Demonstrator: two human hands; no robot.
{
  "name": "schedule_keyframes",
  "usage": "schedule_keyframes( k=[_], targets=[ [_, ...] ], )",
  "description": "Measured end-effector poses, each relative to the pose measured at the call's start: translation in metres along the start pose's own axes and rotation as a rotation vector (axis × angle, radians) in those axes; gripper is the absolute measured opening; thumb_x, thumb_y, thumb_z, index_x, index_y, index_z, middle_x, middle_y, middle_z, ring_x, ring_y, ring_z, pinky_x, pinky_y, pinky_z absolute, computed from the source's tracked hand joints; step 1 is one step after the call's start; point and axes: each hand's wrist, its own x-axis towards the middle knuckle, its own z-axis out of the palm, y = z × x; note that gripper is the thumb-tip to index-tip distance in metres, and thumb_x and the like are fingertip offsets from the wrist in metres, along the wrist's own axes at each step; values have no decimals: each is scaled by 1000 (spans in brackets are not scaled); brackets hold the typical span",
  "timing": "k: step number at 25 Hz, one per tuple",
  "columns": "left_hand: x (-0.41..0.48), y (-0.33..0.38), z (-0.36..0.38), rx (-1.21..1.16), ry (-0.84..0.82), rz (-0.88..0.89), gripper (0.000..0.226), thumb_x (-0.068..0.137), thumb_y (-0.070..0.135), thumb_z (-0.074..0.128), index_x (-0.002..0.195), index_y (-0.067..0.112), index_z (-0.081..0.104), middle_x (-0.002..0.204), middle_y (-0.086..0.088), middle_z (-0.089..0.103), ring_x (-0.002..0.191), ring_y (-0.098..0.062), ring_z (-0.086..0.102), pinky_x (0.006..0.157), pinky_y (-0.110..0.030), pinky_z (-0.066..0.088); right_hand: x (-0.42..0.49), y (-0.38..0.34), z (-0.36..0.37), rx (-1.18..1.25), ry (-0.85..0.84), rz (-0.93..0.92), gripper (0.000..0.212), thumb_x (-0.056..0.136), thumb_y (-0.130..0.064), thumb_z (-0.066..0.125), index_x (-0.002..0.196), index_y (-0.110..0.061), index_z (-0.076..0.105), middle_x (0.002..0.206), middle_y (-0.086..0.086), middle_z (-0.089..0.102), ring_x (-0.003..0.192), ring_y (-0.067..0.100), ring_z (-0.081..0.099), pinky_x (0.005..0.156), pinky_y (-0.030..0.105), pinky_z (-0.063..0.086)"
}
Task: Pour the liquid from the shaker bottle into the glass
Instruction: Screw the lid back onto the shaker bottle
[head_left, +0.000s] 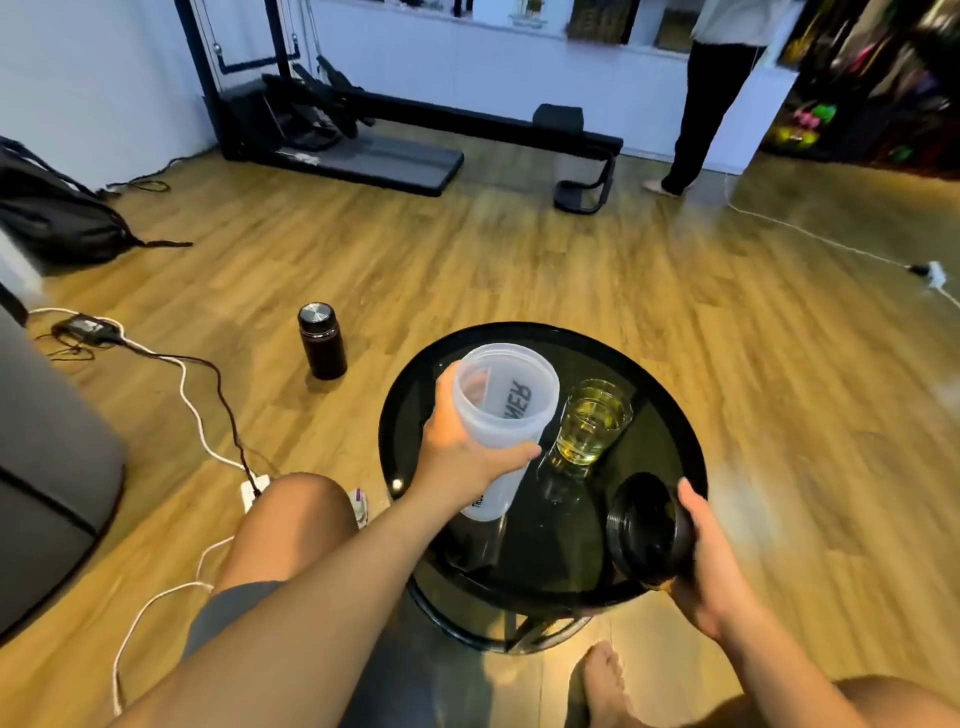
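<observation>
Nearest: bare knees and a bare foot (602, 680) on the wood floor (519, 260), person seated at a round black glass worktop (670, 415).

Right hand (711, 582) at the worktop's near right edge, fingers curled around a black screw lid (647, 525), lid held tilted on edge with its ribbed rim facing left.

Left hand (462, 441) wraps the translucent shaker bottle (501, 415) around its upper body, thumb across the front, fingers behind and visible through the plastic. Bottle is uncapped, mouth open toward the camera, leaning a little, looks empty inside; dark lettering shows through the wall, reversed. Whether its base touches the worktop or sits just above it I cannot tell.

Glass (592, 421) stands upright on the worktop just right of the bottle, near but apart, holding yellow-green liquid to roughly two-thirds full.

Left of the worktop on the floor: white power strip (254, 488) with white and dark cables running away, a grey sofa edge (47, 467) at the far left. Further out, a dark flask (322, 340) with a metal cap stands upright on the floor, well apart from the worktop. Black backpack (57, 213) by the left wall.

Far back: a black exercise machine (363, 135) along the white wall, and another person's legs (701, 104) standing at the right.
</observation>
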Motion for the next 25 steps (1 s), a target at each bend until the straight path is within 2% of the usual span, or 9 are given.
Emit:
schedule_keyframes(
  k=[4,8,10,13,16,19,21,23,25],
  targets=[
    [0,4,-1,-11,-4,-25,106,53,32,95,138,43,34,133,19,55,126,-6,53,100,-29,46,-15,-72,56,-376,-75,-484,77,58,-75,75,112,-21,67,112,11,72,101,25,68,90,42,49],
    [-5,13,-7,0,9,-25,101,55,26,96,136,41,37,128,23,54,121,1,53,99,-26,50,-29,-135,135,-1012,-102,-918,79,70,-68,72,135,-28,53,124,-10,61,111,10,56,94,29,42],
    [-3,14,-6,18,-24,-68,101,60,23,94,139,42,33,125,25,52,114,0,52,87,-14,46,-29,-138,165,-1291,-146,-1014,82,71,-75,65,138,-31,47,124,-6,62,112,16,57,93,34,46],
    [1,11,-3,109,-59,-113,120,62,39,91,155,28,16,120,19,52,113,-4,53,78,-7,36,-10,-115,185,-1611,-216,-992,91,66,-84,49,142,-35,42,127,3,65,117,29,59,92,45,52],
    [6,5,-2,125,-67,-96,124,62,41,93,155,25,13,101,30,50,100,12,58,69,5,36,2,-107,187,-1598,-233,-1002,93,66,-79,48,145,-31,43,129,5,64,118,28,59,95,42,49],
    [5,4,-1,55,-65,-101,108,63,24,95,133,53,18,93,27,55,84,28,54,68,4,38,5,-111,183,-1619,-316,-1058,91,64,-76,52,142,-29,47,129,1,64,117,26,59,96,40,47],
    [5,0,-1,22,-58,-58,106,60,27,96,131,54,23,110,20,60,98,14,59,82,-6,43,9,-109,181,-1671,-375,-1097,91,65,-76,55,142,-27,48,134,0,61,118,28,58,99,45,47],
    [4,-7,2,14,-21,-31,110,57,34,95,145,36,29,127,12,60,114,-2,60,93,-19,49,13,-105,176,-1640,-407,-1136,86,67,-74,60,138,-26,52,132,-2,61,115,28,59,97,48,47],
    [0,-12,4,47,21,25,107,58,36,92,147,28,33,131,10,61,117,-3,62,96,-20,52,12,-103,175,-1588,-379,-1150,83,67,-73,61,135,-27,54,129,-5,62,115,27,60,96,48,48]
  ],
)
